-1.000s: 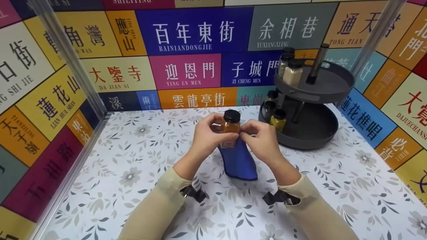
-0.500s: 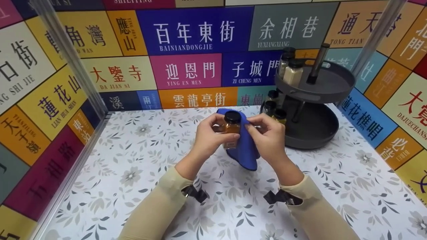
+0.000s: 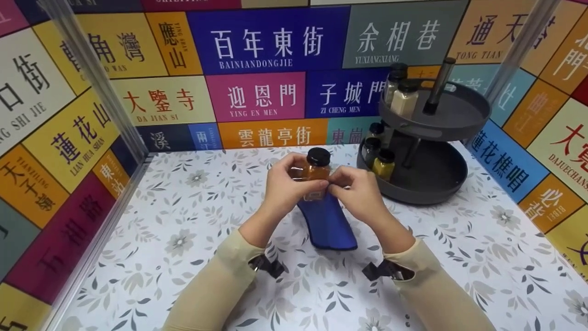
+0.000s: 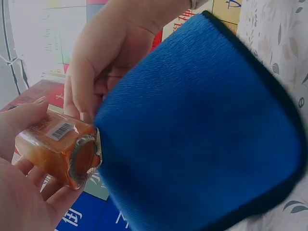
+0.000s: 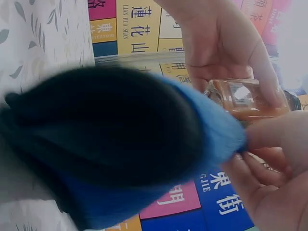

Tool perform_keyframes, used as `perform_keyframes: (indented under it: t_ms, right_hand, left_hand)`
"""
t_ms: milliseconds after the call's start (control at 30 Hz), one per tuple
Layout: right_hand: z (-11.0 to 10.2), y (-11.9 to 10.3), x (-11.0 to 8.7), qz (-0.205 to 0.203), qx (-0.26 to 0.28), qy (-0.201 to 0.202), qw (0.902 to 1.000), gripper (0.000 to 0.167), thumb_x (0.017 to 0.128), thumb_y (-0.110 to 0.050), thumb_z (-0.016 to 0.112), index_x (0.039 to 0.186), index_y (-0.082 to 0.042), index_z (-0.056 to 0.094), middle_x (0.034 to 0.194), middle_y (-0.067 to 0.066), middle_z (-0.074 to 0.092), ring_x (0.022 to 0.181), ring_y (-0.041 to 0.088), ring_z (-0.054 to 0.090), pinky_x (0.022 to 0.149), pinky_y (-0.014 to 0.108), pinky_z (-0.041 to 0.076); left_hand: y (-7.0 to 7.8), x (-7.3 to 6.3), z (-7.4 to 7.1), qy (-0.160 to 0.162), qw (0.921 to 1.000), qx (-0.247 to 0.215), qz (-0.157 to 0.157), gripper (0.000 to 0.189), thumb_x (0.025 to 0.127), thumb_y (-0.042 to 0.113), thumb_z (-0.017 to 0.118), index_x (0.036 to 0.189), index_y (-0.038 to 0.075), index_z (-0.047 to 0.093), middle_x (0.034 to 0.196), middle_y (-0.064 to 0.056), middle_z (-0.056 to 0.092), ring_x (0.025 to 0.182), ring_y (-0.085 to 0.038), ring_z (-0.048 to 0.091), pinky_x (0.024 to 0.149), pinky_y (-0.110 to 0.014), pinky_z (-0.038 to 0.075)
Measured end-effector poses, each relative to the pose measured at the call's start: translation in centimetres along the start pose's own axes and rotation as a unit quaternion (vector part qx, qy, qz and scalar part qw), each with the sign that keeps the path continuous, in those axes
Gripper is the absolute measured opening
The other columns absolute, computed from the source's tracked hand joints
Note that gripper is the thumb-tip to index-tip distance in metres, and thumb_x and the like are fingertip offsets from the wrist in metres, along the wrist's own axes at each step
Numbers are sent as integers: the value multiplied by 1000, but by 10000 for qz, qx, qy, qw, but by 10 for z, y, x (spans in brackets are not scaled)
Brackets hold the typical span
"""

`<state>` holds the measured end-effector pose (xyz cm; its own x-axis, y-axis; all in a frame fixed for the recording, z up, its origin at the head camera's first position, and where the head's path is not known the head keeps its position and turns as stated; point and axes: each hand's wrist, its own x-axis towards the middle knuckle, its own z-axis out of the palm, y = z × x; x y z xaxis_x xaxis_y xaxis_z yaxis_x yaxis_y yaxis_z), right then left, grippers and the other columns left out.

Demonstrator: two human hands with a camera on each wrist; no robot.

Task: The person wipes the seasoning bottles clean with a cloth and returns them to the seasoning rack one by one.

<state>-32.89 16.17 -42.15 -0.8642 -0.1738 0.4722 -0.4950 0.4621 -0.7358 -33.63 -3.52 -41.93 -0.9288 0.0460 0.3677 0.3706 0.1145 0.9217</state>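
Note:
My left hand (image 3: 288, 187) grips a small glass jar (image 3: 317, 172) with a black lid and orange-brown contents, held upright above the table. In the left wrist view a barcode label shows on the jar (image 4: 57, 139), and its base faces the camera. My right hand (image 3: 360, 189) pinches the edge of a blue cloth (image 3: 328, 225) with a dark border, close beside the jar. The cloth hangs below my fingers and fills much of both wrist views. In the right wrist view the pinched edge of the cloth (image 5: 226, 130) lies next to the jar (image 5: 245, 98).
At the back right stands a dark grey two-tier round rack (image 3: 427, 193). Several black-lidded jars stand on its left side, one of them a yellow jar (image 3: 383, 164). Colourful lettered panels (image 3: 266, 41) wall the floral-patterned table (image 3: 183, 276).
Half a second ago the cloth was raised behind and beside the jar; now it hangs lower. My right hand has moved slightly left, back near its place of one second ago.

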Motion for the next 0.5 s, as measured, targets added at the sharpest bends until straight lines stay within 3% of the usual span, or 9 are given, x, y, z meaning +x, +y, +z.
perform_keyframes:
  t_ms: [133, 233, 333, 400, 500]
  right_hand:
    - [-1, -7, -5, -538, 832, 927, 9908, 9, 89, 6, 76, 94, 0, 79, 94, 13, 80, 86, 9, 77, 74, 24, 63]
    - [-2, -11, -7, -1182, 1334, 1558, 9716, 9, 89, 11, 75, 96, 6, 77, 96, 20, 78, 89, 7, 77, 75, 23, 63]
    - [-2, -11, -6, -1619, 1530, 1872, 9567, 8, 90, 13, 74, 97, 10, 75, 97, 25, 77, 91, 8, 78, 77, 25, 64]
    - [-2, -10, -6, -1632, 1461, 1888, 9573, 8, 90, 13, 74, 97, 9, 75, 97, 24, 77, 91, 7, 78, 77, 24, 64]
    - [-2, -8, -4, -1192, 1130, 1587, 9736, 8, 90, 10, 75, 96, 4, 77, 96, 19, 78, 87, 7, 77, 74, 21, 63]
  left_hand:
    - [0, -1, 1, -60, 10000, -22, -8, 46, 74, 21, 97, 112, 12, 74, 102, -5, 69, 93, -20, 74, 86, -33, 62]
    - [-2, -2, 2, -212, 9997, -41, -106, 45, 75, 23, 97, 112, 13, 72, 101, -4, 68, 94, -20, 73, 87, -33, 62]
    - [-3, -3, 4, -309, 9993, -53, -207, 46, 75, 25, 97, 112, 14, 72, 102, -4, 69, 96, -21, 75, 90, -34, 63]
    - [-4, -3, 5, -302, 9993, -43, -227, 46, 75, 26, 97, 113, 15, 72, 103, -5, 70, 97, -21, 75, 90, -35, 63]
    - [-4, -2, 4, -228, 9995, -31, -204, 48, 74, 23, 98, 114, 14, 73, 105, -6, 72, 98, -21, 76, 91, -35, 63]
